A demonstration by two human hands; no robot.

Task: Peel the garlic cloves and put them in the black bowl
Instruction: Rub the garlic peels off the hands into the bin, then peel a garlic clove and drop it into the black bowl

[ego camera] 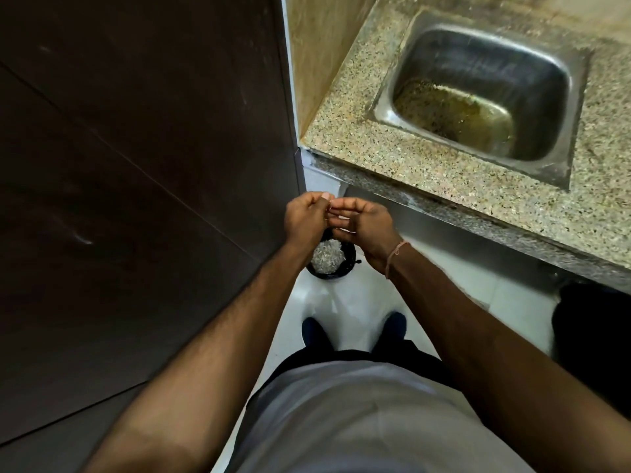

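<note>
With the fingers of both the left hand and the right hand pinched together on something too small to identify, perhaps garlic skin, scraps could drift past the black bin on the floor directly below them, since that opening is narrow.

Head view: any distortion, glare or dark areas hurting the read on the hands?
Head view: wide-angle bends the counter edge; glare on the white floor; the dark panel is underexposed; both the left hand and the right hand are lit, but what they pinch is too small to identify.
</note>
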